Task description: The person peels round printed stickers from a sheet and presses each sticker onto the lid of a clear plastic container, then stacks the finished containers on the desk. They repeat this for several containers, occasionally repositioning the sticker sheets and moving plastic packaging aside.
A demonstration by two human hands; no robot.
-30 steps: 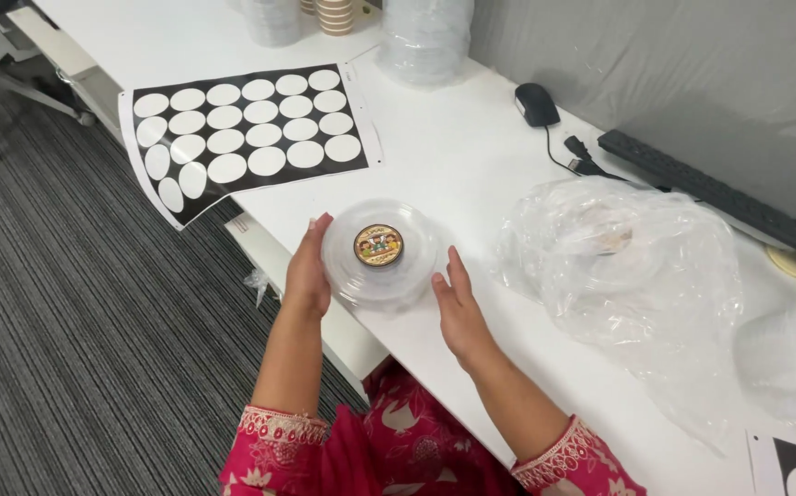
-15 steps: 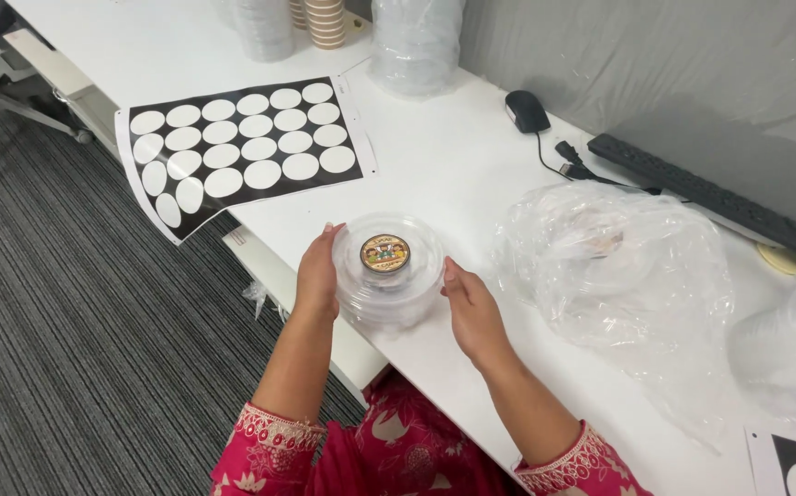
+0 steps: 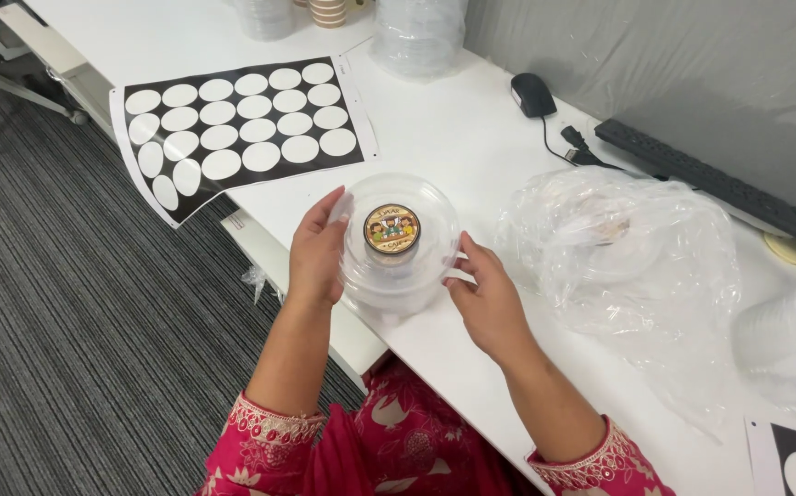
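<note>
Clear tub [image 3: 400, 241] seemingly unmoved between left hand [image 3: 317, 253], right hand [image 3: 488, 298].

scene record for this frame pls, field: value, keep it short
left hand: grips the left rim of the clear round container
right hand: fingertips on the container's right rim
container: lidded, round sticker on top, at the near edge of the white desk
sticker sheet: black, white ovals, left of the container
plastic bag: crumpled, to the right
behind: mouse, keyboard
</note>
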